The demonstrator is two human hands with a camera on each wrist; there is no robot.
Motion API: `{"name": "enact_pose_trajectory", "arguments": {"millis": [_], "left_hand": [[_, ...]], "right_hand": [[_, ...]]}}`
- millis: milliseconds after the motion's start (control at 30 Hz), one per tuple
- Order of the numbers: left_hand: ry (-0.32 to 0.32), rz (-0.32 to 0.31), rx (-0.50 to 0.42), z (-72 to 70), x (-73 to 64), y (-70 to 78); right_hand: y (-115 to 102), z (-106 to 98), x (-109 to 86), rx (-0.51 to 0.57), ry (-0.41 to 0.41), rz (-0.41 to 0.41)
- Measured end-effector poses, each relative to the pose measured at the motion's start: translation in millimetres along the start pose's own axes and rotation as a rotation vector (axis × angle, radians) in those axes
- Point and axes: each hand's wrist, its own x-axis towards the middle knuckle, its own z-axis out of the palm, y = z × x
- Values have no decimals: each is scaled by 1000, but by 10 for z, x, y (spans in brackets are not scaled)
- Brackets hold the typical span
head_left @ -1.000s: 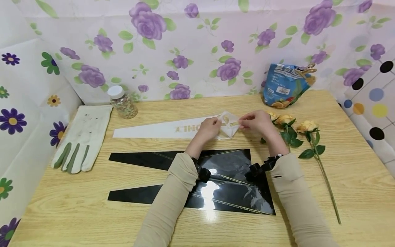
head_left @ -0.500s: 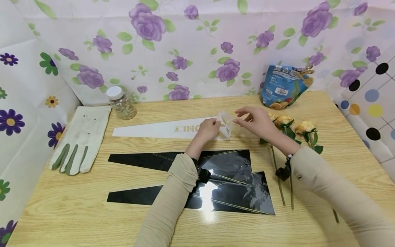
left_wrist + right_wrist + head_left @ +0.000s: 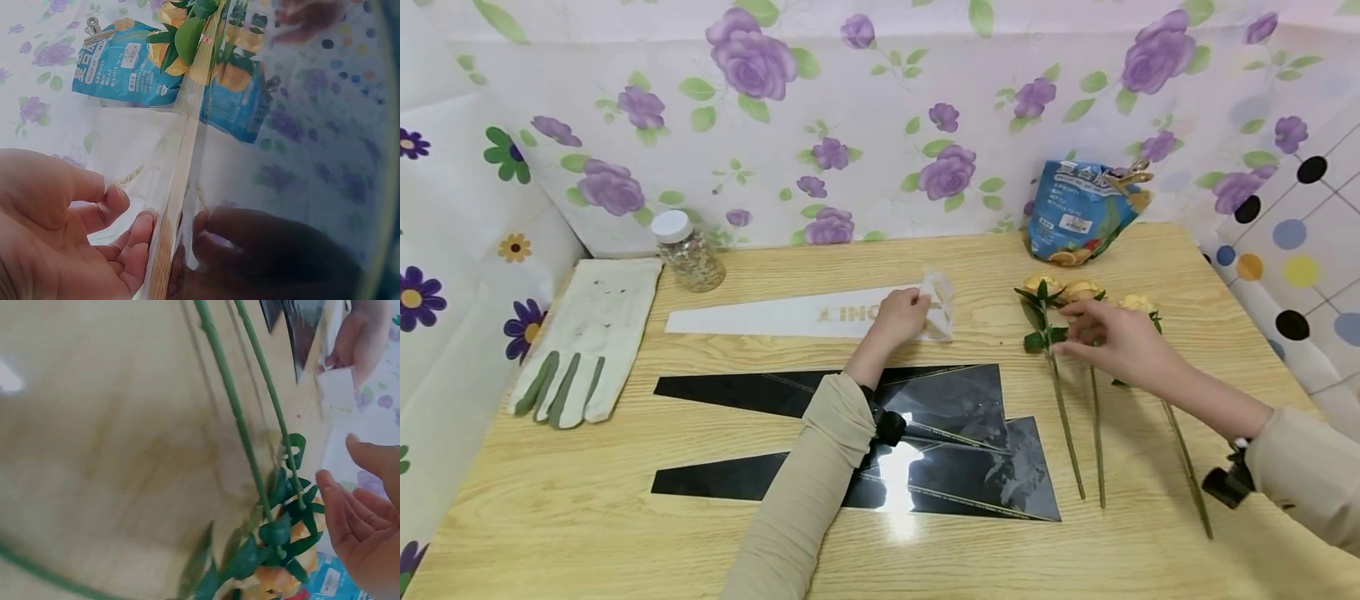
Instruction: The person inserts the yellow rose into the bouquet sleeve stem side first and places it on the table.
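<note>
Three yellow roses lie on the wooden table: a left rose, a middle rose and a right rose. My right hand hovers over their upper stems and leaves, thumb and fingers parted, holding nothing; the right wrist view shows it beside the green leaves. At the table's middle, my left hand pinches the wide end of a white tapered flower sleeve with gold lettering. The clear mouth of the sleeve stands raised between thumb and fingers in the left wrist view.
Two black tapered sleeves, an upper one and a lower one, lie in front. White-and-green gloves and a lidded jar are at left. A blue pouch with a gold clip stands at the back right.
My right hand has let go of the sleeve's mouth and moved right, over the roses. My left hand keeps its pinch on the sleeve.
</note>
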Motion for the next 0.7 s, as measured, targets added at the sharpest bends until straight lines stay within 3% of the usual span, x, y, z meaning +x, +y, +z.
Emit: {"name": "enact_pose_trajectory", "arguments": {"millis": [233, 400, 600, 700], "left_hand": [[-5, 3, -5, -17, -5, -4], [0, 7, -9, -10, 0, -18], [-6, 2, 0, -6, 7, -22], [-7, -2, 6, -14, 7, -17]], "right_hand": [[31, -5, -240, 114, -192, 171], [21, 104, -258, 248, -300, 297], [-7, 232, -164, 347, -346, 412], [-28, 256, -112, 347, -342, 419]]}}
